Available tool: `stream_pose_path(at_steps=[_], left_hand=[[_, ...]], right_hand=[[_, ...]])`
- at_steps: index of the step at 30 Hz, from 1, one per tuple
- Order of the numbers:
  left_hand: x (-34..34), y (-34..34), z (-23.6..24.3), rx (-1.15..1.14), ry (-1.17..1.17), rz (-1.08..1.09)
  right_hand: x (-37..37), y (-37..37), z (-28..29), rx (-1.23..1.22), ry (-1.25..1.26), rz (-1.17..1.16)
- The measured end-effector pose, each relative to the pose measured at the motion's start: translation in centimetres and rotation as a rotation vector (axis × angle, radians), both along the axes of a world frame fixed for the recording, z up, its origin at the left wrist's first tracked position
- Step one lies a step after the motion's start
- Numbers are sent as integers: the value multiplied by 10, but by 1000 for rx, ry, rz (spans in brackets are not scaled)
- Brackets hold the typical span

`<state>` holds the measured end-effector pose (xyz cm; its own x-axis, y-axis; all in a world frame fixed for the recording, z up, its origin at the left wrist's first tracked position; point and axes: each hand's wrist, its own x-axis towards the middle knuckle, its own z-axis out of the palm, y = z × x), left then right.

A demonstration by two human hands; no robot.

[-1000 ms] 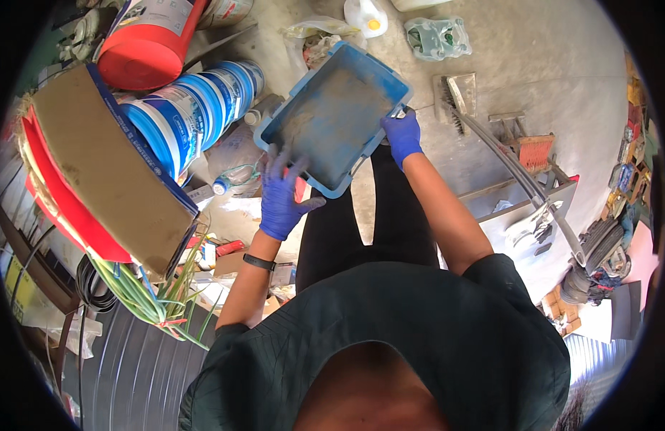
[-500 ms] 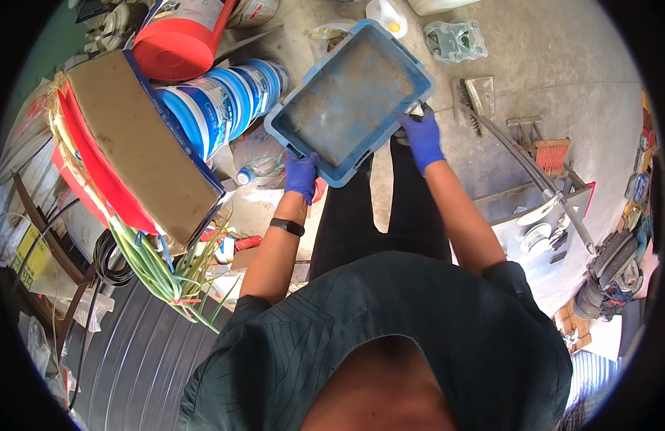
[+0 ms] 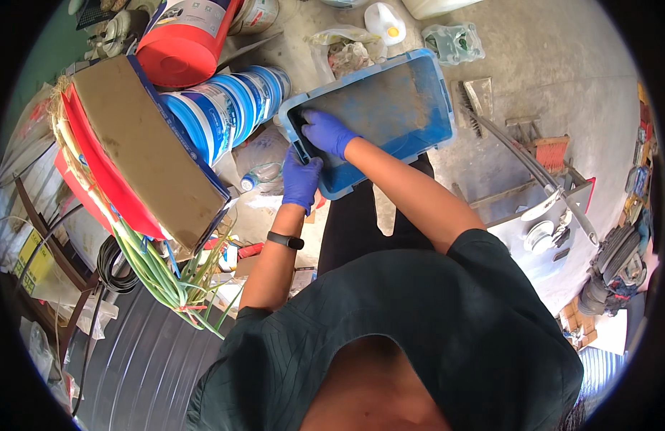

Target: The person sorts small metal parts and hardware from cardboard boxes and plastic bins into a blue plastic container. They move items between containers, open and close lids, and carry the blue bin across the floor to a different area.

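Note:
A shallow blue plastic bin point(image 3: 438, 90) with a dusty grey-brown bottom tilts in front of my legs. My left hand point(image 3: 301, 181), in a purple-blue glove, grips its near left rim by the handle, thumb up. My right hand point(image 3: 327, 134), gloved alike, reaches across into the bin's left end. Its fingers are bent close to the inner end wall; whatever they may hold is hidden beneath them. A dark band point(image 3: 286, 241) circles my left wrist.
Blue-and-white buckets point(image 3: 216, 115), a red bucket point(image 3: 178, 54) and a cardboard box point(image 3: 142, 147) with green onions point(image 3: 151, 267) crowd the left. Beyond the bin are a plastic bag point(image 3: 347, 54) and a white jug point(image 3: 385, 24). Brushes and long-handled tools point(image 3: 515, 154) lie right.
My right hand has left the bin's right rim and moved left into its left end. The bin has shifted right and turned, its left end still in my left hand.

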<state>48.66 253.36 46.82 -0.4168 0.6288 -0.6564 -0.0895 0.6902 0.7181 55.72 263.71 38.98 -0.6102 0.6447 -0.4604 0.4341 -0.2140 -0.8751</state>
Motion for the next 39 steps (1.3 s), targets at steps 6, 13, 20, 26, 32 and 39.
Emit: stream_pose_path(at_steps=[6, 13, 20, 26, 32, 39], left_hand=[[-12, -4, -4, 11, -32, -8], [-34, 4, 3, -20, 34, -27], [-46, 8, 1, 33, 19, -87], [-44, 17, 5, 29, -4, -28], [-48, 13, 1, 40, 49, -29], [-44, 18, -9, 69, 4, -36]], right_hand=[[47, 44, -58, 94, -328, -15], [46, 51, -11, 167, -298, 82], [-6, 14, -21, 90, -100, 444], [5, 5, -17, 88, -165, 841], [22, 44, 13, 214, -453, 825], [-3, 9, 0, 63, -193, 875]])
